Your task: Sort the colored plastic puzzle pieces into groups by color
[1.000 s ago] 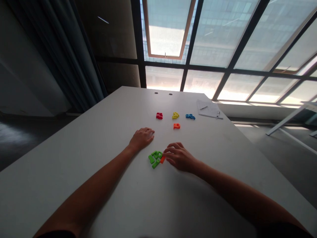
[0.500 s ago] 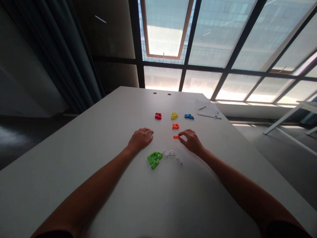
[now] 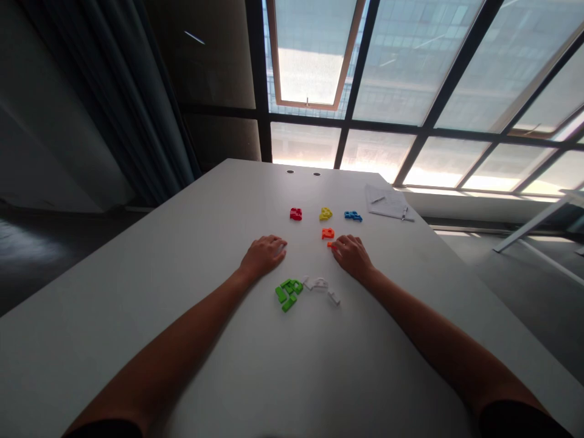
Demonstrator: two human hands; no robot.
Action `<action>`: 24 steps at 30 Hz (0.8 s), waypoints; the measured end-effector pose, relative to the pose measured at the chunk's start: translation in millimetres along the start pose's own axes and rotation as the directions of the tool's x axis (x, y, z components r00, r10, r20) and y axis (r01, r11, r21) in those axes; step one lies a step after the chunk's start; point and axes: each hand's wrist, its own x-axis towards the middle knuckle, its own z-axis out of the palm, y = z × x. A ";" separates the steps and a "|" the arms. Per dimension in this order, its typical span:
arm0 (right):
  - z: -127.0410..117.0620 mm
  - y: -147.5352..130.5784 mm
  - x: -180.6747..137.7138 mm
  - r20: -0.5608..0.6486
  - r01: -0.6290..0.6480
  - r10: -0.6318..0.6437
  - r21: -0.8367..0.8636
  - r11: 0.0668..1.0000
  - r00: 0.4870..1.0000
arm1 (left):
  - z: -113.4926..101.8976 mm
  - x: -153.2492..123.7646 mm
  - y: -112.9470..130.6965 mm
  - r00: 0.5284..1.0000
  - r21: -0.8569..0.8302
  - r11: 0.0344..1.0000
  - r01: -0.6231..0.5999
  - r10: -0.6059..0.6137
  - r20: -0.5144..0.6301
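Note:
My right hand (image 3: 352,254) has its fingers closed on a small orange plastic piece (image 3: 330,244); only its tip shows past the fingertips. Just beyond it lies a group of orange pieces (image 3: 328,233). On the left, my left hand (image 3: 263,255) rests on the table with its fingers apart and nothing in them. Between my forearms lie several green blocks (image 3: 289,293) close together, with a few white pieces (image 3: 320,284) to their right.
Farther back on the white table (image 3: 219,377) sit red pieces (image 3: 296,214), yellow pieces (image 3: 325,213) and blue pieces (image 3: 353,216). Paper sheets (image 3: 387,201) with pens lie at the back right. Two round holes are near the far edge.
My right hand has moved a little forward with the orange piece, nearer the orange group, and now covers more of it. My left hand has stayed in place; the view has shifted slightly.

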 end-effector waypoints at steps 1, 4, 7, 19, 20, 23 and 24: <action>-0.6 -1.7 -1.8 0.009 0.012 -0.012 -0.010 1.000 1.000 | 0.0 -0.1 0.2 1.000 0.001 1.000 0.002 -0.002 0.002; -2.3 -4.8 -3.3 0.023 0.014 -0.014 -0.036 0.999 1.000 | -0.1 0.0 0.8 1.000 0.001 1.000 0.011 -0.011 0.010; -3.3 -5.4 0.2 0.030 -0.002 0.003 -0.044 0.999 1.000 | -0.2 0.5 0.5 1.000 0.003 1.000 0.010 -0.010 0.013; 1.1 2.3 12.4 0.039 0.065 -0.063 -0.031 0.997 0.997 | 0.4 0.7 0.3 1.000 0.011 1.000 0.006 -0.006 -0.006; 1.9 2.7 13.3 0.036 0.072 -0.071 -0.027 0.997 0.997 | 0.3 0.6 0.2 1.000 0.010 1.000 0.004 -0.004 -0.006; 4.7 3.9 15.9 0.022 0.086 -0.085 -0.017 0.996 0.996 | -0.3 0.4 0.2 1.000 0.010 1.000 0.006 -0.006 0.000; 5.8 4.3 16.4 0.018 0.088 -0.088 -0.015 0.996 0.996 | -0.5 0.3 0.2 1.000 0.010 1.000 0.010 -0.010 0.002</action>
